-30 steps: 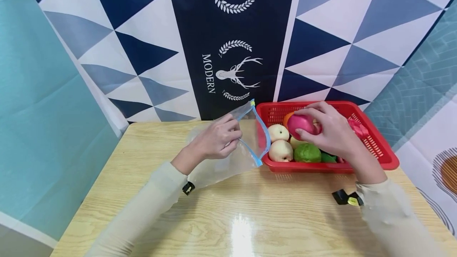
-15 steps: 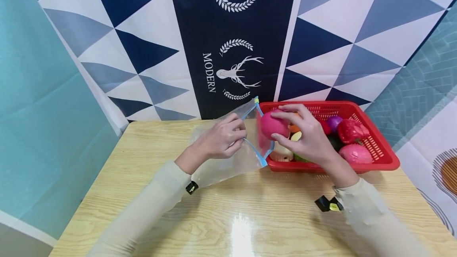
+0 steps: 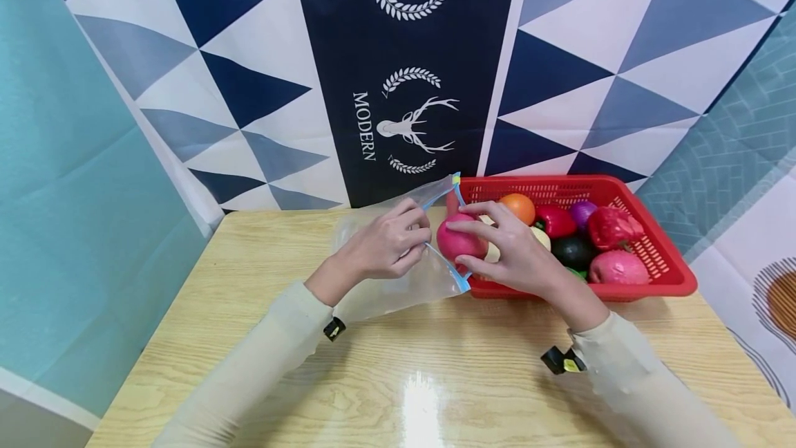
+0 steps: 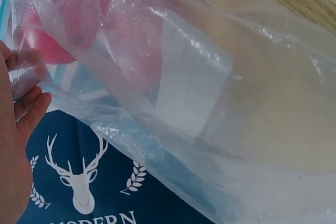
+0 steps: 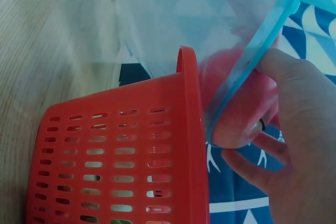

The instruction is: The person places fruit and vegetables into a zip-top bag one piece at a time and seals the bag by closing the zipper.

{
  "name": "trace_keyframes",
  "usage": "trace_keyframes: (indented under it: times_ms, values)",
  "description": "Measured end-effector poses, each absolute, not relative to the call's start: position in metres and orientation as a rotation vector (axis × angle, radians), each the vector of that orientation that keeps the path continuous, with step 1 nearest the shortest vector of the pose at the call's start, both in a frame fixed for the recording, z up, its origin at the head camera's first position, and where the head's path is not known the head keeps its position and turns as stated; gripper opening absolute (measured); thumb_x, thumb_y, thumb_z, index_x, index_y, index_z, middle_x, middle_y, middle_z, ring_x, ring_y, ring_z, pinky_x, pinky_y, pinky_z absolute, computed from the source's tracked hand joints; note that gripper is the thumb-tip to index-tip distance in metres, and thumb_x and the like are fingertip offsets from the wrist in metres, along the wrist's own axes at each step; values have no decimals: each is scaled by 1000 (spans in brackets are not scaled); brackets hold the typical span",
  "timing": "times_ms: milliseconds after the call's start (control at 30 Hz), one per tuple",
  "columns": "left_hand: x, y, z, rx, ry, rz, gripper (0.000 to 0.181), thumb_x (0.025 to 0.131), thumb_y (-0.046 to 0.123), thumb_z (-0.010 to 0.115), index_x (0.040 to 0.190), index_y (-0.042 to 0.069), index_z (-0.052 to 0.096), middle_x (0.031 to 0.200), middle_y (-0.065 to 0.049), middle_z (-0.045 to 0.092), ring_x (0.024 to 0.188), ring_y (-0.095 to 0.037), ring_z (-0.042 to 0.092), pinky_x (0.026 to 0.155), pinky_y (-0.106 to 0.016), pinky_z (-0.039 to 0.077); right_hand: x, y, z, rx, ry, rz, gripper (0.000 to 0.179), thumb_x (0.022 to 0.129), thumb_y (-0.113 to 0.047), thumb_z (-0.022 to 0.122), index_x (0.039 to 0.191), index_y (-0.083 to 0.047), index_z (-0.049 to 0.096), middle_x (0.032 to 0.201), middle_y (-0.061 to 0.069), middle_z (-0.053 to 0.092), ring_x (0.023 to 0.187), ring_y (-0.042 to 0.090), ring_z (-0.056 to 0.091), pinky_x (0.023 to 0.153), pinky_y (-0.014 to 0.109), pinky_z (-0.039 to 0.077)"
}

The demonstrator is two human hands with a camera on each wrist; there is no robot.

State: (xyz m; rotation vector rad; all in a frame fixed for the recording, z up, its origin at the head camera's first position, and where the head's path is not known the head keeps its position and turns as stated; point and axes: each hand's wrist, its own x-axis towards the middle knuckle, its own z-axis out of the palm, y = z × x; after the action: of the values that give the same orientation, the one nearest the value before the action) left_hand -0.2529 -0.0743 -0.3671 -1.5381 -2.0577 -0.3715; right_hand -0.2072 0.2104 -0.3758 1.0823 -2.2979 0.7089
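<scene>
A clear zip bag with a blue zip strip lies over the table, its mouth spread toward the basket. My left hand pinches the upper edge of that mouth; the left wrist view shows the fingers on the plastic. In my right hand is a pinkish-red apple, held between thumb and fingers. The right wrist view has the apple crossing the blue zip strip, partly behind the bag's film. Its dark stem faces the palm.
A red plastic basket stands right of the bag, close to its mouth. Inside are an orange, a red pepper, a purple onion-like piece, a dark green avocado-like piece and several others. A patterned cloth hangs behind the table.
My right hand has carried the apple left from above the basket into the bag's mouth. The left hand keeps its pinch on the bag, shifting slightly right.
</scene>
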Motion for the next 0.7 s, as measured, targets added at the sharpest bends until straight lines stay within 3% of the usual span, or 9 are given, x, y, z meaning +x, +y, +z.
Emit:
trace_keyframes:
  times_ms: [367, 567, 700]
  values:
    - [-252, -78, -363, -1512, -2026, -384, 11, 97, 9, 64, 95, 7, 74, 107, -11, 73, 109, -27, 64, 99, -36, 61, -208, 215, -373, 1078, -2278, 708, 76, 72, -11, 103, 143, -12, 75, 146, 21, 69, 133, 38, 67, 88, 51, 70]
    - [-252, -79, -362, -1519, -1978, -385, 12, 97, 7, 62, 90, 8, 71, 102, -10, 71, 106, -29, 63, 97, -37, 59, -207, 224, -372, 1014, -2317, 679, 78, 72, -13, 104, 144, -12, 75, 147, 19, 71, 132, 36, 69, 95, 45, 69]
    - [-253, -79, -362, -1511, -1973, -387, 11, 97, 7, 63, 90, 8, 72, 101, -10, 71, 106, -29, 64, 98, -37, 59, -207, 229, -371, 983, -2351, 674, 76, 76, -12, 102, 146, -11, 74, 148, 19, 70, 134, 36, 67, 91, 52, 70]
